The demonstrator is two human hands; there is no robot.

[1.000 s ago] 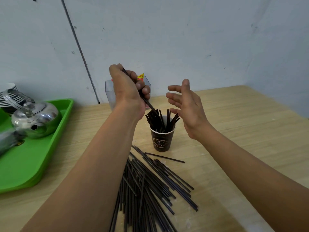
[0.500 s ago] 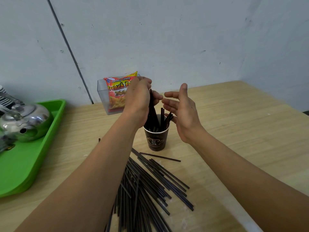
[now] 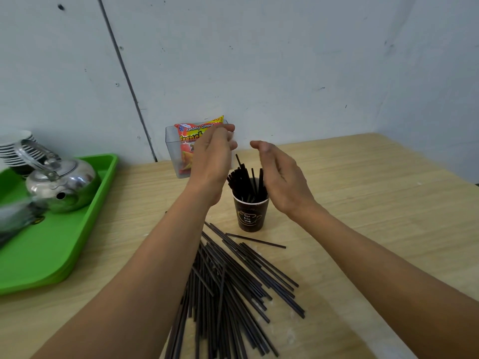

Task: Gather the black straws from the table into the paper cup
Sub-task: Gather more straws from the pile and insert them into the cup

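— Hands: report state, head view.
— Left hand [image 3: 212,161], centre frame: fingers relaxed and apart, nothing held; the fingertips are blurred. Right hand [image 3: 280,177], just right of it: fingers loosely extended, empty, palm facing the straws [image 3: 243,180] that stand in the paper cup [image 3: 250,216]. Contact cannot be confirmed.
— Where is the remaining stock?
— Main pile [image 3: 233,281] lies on the surface [image 3: 363,203] at lower centre, crossed and overlapping. One single straw [image 3: 255,240] lies apart, just below the cup.
— Handling properties?
— Judged light, thin, stiff enough to stay straight, and smooth, so liable to roll or slip. The cup looks light and may tip. Recommended hold: pinch a small bundle near mid-length, align the ends, and insert vertically while the other hand steadies the cup wall.
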